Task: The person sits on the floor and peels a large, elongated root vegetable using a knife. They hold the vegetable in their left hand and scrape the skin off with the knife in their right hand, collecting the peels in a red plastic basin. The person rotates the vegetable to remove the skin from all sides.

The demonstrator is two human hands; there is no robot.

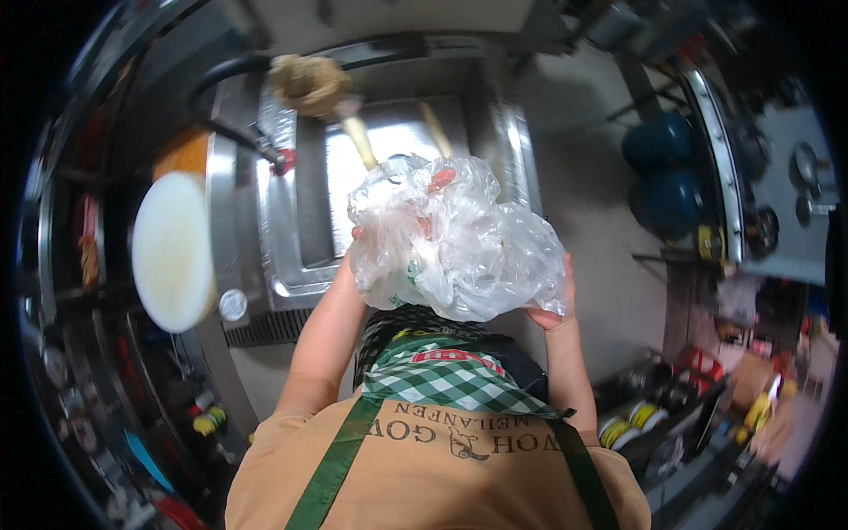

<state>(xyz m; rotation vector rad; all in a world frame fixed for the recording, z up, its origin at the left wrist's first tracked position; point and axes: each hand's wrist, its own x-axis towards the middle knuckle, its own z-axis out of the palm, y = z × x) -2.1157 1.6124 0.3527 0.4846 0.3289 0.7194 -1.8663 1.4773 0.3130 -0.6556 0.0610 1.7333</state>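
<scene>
A bulky bundle of crumpled clear plastic bags [457, 245] is held up between my two hands, in front of my apron and over the near edge of a stainless steel sink [281, 265]. Small reddish pieces show in or through the plastic. My left hand [356, 233] grips the bundle's left side, its fingers mostly hidden behind the film. At the lower right, my right hand [560, 308] supports the other side, thumb up along the edge. Beyond the bundle, pale stick-like things [361, 142] appear in the sink, too blurred to identify.
A black hose tap [228, 73] arches over the sink's left side, near a tan cloth-like wad [308, 85]. Left of the sink stands a thick round white chopping board [172, 252]. Two blue cylinders [662, 169] stand beneath the metal-edged counter [719, 165] at right.
</scene>
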